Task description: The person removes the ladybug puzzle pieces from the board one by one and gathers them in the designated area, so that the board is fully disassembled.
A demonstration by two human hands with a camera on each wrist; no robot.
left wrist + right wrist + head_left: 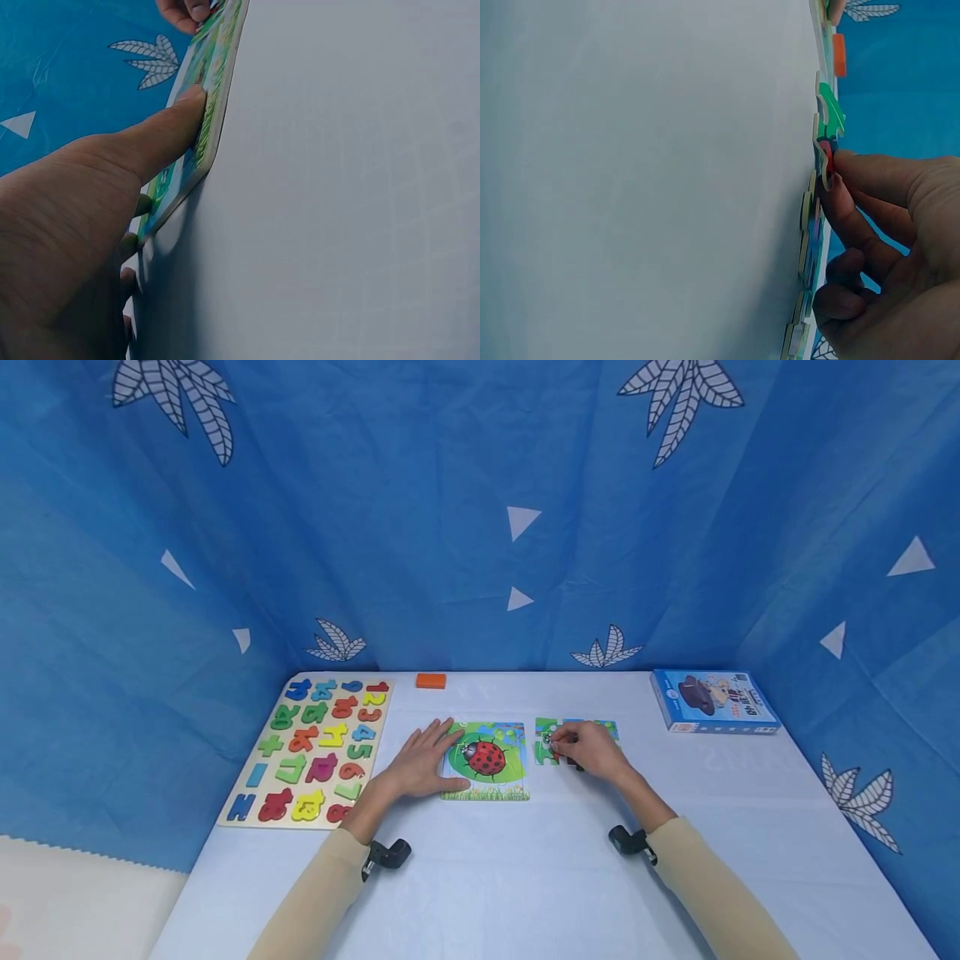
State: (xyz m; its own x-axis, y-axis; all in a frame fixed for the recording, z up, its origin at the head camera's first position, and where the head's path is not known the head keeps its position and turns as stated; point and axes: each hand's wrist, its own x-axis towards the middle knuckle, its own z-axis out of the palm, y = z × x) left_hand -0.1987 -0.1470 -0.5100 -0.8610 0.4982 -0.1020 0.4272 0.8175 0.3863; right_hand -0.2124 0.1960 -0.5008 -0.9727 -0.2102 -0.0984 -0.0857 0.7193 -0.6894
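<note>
A square ladybug picture board (489,762) lies in the middle of the white table. My left hand (422,766) rests at its left side with spread fingers; in the left wrist view the thumb (169,126) presses on the board's grassy edge. Just right of the board, my right hand (596,752) pinches a green and red jigsaw piece (826,154) between thumb and fingertips. Other jigsaw pieces (609,727) lie around and under that hand, partly hidden by it. Whether the pinched piece is lifted off the table I cannot tell.
A wooden number board (251,800) with colourful numerals lies at the left, close to my left forearm. An orange block (431,681) sits at the back edge. At the back right lies a blue box (712,702). Blue cloth (480,568) hangs behind and along both sides.
</note>
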